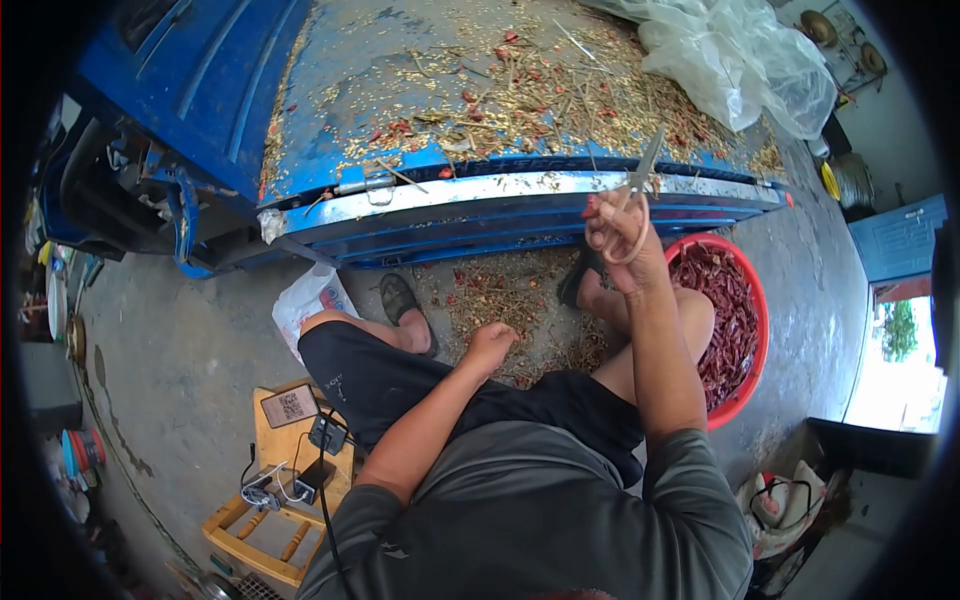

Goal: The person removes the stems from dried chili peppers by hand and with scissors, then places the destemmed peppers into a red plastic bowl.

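My right hand [636, 262] is raised at the edge of the blue truck bed [410, 162], closed round the handles of a pair of scissors [649, 158]. The blades point up and away from me. A small red piece, seemingly dried chili [590, 206], shows at the fingertips of that hand. Between my knees, my left hand [490, 350] is closed with the fingers curled in; whatever it may hold is hidden. Just right of my right leg stands a red basin [763, 340] full of dried red chilies [728, 310].
Seeds, stems and red bits [500, 95] cover the truck bed. Clear plastic sheeting [735, 70] lies at its right. More stems [495, 305] litter the floor between my feet. A white bag [308, 305] and a wooden stool [265, 430] bearing a phone and cables stand at left.
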A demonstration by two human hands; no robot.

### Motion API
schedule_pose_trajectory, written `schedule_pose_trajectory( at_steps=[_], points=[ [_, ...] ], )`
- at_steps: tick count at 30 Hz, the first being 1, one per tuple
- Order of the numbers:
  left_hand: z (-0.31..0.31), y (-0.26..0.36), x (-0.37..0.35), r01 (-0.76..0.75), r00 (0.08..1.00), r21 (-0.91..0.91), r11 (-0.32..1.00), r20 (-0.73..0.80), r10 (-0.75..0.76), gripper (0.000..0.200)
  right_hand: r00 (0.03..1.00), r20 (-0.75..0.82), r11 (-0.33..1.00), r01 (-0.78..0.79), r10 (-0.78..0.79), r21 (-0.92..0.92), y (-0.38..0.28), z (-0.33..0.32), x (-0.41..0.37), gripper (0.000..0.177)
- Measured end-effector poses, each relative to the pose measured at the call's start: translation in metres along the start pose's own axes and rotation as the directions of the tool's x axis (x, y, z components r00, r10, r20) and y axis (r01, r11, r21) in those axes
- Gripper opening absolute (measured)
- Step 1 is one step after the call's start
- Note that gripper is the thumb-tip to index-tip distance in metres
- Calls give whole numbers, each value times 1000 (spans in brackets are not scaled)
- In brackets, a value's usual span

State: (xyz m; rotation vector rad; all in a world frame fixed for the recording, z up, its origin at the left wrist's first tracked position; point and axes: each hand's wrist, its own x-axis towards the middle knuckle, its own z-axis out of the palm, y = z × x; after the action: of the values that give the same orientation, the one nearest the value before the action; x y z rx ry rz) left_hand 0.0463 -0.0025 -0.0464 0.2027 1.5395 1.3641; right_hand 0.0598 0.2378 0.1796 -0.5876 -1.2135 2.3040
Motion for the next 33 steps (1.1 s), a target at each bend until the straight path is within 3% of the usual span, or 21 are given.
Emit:
schedule_pose_trajectory(
  at_steps=[2,3,4,5,6,7,8,9,11,13,14,16,23,25,26,28,29,31,33],
  points=[
    [1,2,1,30,999,3,1000,-31,-30,14,1000,-25,979,-11,6,-204,19,-20,-10,41],
    [5,4,-1,20,999,-18,1000,-25,-20,13,991,-81,932,-126,105,-339,21,-21,-21,33],
    [3,9,-1,85,996,-26,996,22,-84,10,993,-91,868,-114,80,-484,36,-30,-29,25],
    [4,8,0,80,997,-30,996,14,-80,9,993,-108,717,-46,-41,-696,76,-55,-31,22],
    [4,12,-1,121,993,-14,993,9,-121,9,992,-119,757,-107,38,-645,66,-38,-54,13],
    [3,10,0,103,995,54,993,-8,-103,12,995,16,674,81,-102,-734,94,-55,-69,16],
    [0,6,2,103,994,31,994,31,-103,13,975,78,291,138,-209,-947,111,-64,-82,19],
    [-2,4,2,107,993,2,994,47,-107,13,995,17,334,51,-103,-941,126,-70,-94,24],
    [-2,-1,6,109,991,25,994,74,-111,12,994,39,306,70,-105,-949,157,-82,-111,27],
    [-5,-6,9,112,991,31,993,74,-114,12,994,5,288,-25,105,-957,167,-85,-123,29],
    [-6,-10,10,130,989,46,990,58,-133,14,995,1,293,-29,100,-956,173,-85,-125,29],
    [6,5,2,133,991,100,986,8,-134,20,957,82,224,18,279,-975,177,-82,-126,30],
    [0,4,1,120,993,39,992,15,-121,20,945,107,350,-7,307,-937,182,-77,-117,32],
    [-4,-3,6,115,993,20,993,25,-115,20,861,80,374,-133,503,-918,171,-72,-113,31],
    [-6,-7,8,116,993,22,993,24,-116,20,861,81,376,-133,502,-917,177,-76,-111,31],
    [-3,-7,8,126,992,19,992,-26,-126,14,805,159,661,-335,571,-672,187,-80,-107,29],
    [0,-8,11,132,991,18,991,-37,-131,14,799,168,662,-338,577,-669,192,-84,-106,29],
    [-3,-10,12,79,996,-4,997,-41,-79,14,858,39,536,-284,512,-795,184,-78,-104,24],
    [4,8,2,100,994,-20,995,-35,-101,18,962,4,556,-154,272,-817,213,-81,-105,19]
  ],
)
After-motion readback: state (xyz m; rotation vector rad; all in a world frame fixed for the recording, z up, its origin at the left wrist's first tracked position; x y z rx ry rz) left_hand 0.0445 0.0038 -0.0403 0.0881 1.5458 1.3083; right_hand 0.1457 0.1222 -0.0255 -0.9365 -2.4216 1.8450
